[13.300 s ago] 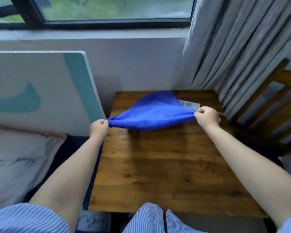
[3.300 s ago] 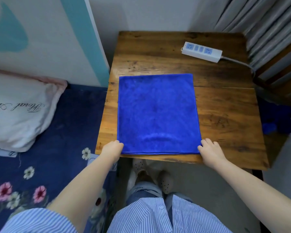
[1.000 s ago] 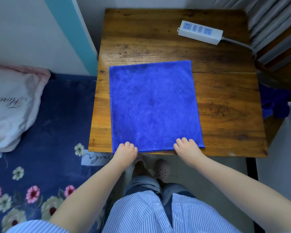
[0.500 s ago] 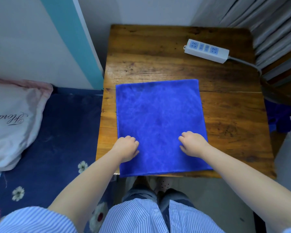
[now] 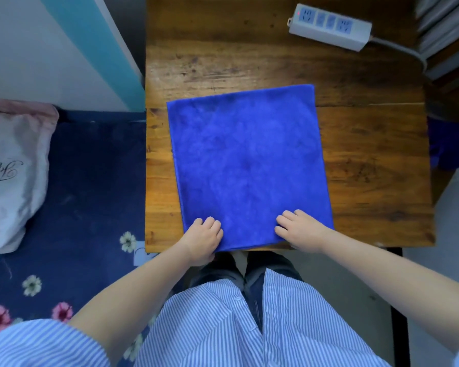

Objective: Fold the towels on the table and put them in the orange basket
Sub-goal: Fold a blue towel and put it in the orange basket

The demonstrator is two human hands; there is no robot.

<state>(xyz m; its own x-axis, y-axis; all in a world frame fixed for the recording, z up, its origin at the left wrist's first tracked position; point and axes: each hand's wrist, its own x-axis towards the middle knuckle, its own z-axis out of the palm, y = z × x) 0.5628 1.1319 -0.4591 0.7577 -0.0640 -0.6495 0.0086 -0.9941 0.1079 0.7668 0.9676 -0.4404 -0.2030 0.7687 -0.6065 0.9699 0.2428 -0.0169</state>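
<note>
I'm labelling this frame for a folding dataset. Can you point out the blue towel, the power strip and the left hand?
blue towel (image 5: 247, 160), head view, centre of cloth.
power strip (image 5: 329, 26), head view, top face.
left hand (image 5: 203, 238), head view, back of hand.

- Bare table (image 5: 368, 160) lies right of and beyond the towel (image 5: 247, 160).
- Power strip (image 5: 329, 26) blocks the far-right corner beyond the towel.
- Board (image 5: 96, 43) stands close left of it.

White power strip (image 5: 329, 27) with blue sockets at far right of the wooden tabletop (image 5: 368, 154); grey cord (image 5: 406, 53) runs off the right edge. Left: white panel with teal stripe (image 5: 90, 46) leaning upright against the tabletop's left side. Pale pillow (image 5: 11, 176) with script lettering on a navy floral bedcover (image 5: 90, 181). Grey curtain folds (image 5: 445, 30) at far right. Dark blue cloth (image 5: 445, 152) lies beyond the right edge, lower down.
</note>
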